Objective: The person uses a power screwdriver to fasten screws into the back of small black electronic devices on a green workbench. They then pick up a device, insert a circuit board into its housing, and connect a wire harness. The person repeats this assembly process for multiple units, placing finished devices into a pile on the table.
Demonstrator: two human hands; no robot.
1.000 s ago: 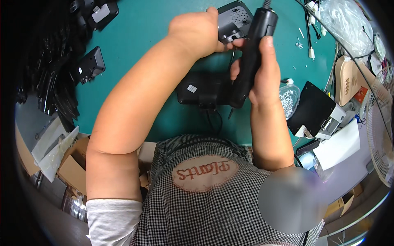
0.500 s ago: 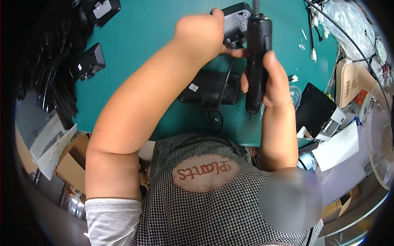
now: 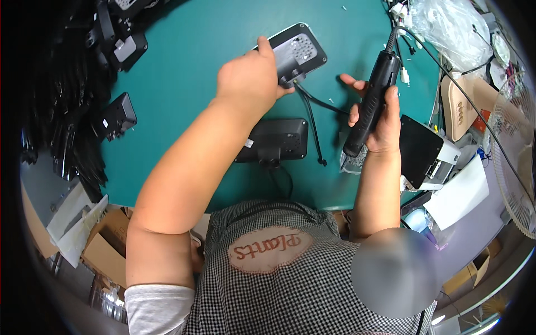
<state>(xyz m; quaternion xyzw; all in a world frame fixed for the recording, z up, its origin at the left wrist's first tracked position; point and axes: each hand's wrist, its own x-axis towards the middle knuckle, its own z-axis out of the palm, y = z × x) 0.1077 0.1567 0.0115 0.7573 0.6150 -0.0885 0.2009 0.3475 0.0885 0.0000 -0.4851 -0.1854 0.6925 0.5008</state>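
My left hand point(image 3: 247, 78) grips a black rectangular device housing point(image 3: 307, 49) by its near left end, above the table. The housing has a grey recessed panel with holes, and black cables point(image 3: 316, 134) hang from its mount. In my right hand point(image 3: 384, 131) is a black electric screwdriver point(image 3: 375, 97), thumb on one side, its cord end pointing away from me. The forefinger stretches out toward the cables; whether it touches them I cannot tell. A second black housing point(image 3: 287, 138) lies on the table nearer to me, partly hidden by my left forearm.
Black cables and housings point(image 3: 61, 117) pile up on the green table's point(image 3: 184, 67) left. A lone housing point(image 3: 118, 116) lies beside them. A small clear bag point(image 3: 352, 159) sits near my right wrist. Right: a dark-screened device point(image 3: 421, 151), plastic bags point(image 3: 446, 36), a fan point(image 3: 516, 156).
The screwdriver has moved right, away from the held housing, and tilted. My left hand has shifted left and nearer with the housing, which has turned.
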